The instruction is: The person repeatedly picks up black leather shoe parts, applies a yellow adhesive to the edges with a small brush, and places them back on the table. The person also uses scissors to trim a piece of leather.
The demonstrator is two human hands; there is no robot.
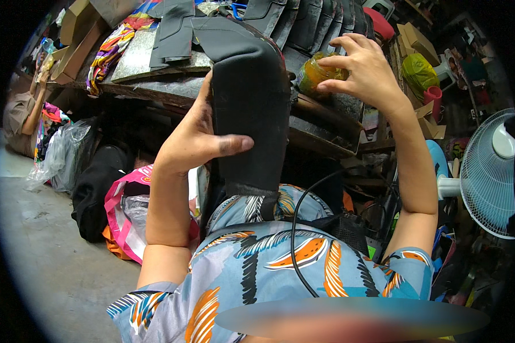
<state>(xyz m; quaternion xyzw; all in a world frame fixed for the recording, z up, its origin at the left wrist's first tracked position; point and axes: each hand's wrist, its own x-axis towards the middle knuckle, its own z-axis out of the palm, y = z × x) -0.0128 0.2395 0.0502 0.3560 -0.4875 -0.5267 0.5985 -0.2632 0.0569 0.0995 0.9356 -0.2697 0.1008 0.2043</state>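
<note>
My left hand (203,131) grips a long black panel of soft sheet material (250,108). Its thumb presses flat on the face and the fingers are behind, mostly hidden. The panel's upper end bends over in a fold toward the left, and its lower end hangs down over my lap. At the workbench edge, my right hand (357,71) is spread, thumb and fingers apart around the mouth of a glass jar (315,77) with yellow-orange contents. The jar leans; I cannot tell whether the fingertips touch it.
Overlapping black panels (309,23) line the back of the workbench (154,88), near a colourful cloth (111,51). A white fan (489,171) stands at right. Bags, including a pink one (117,211), sit on the floor at left. A black cable (294,228) crosses my front. Another person's arm (35,108) shows far left.
</note>
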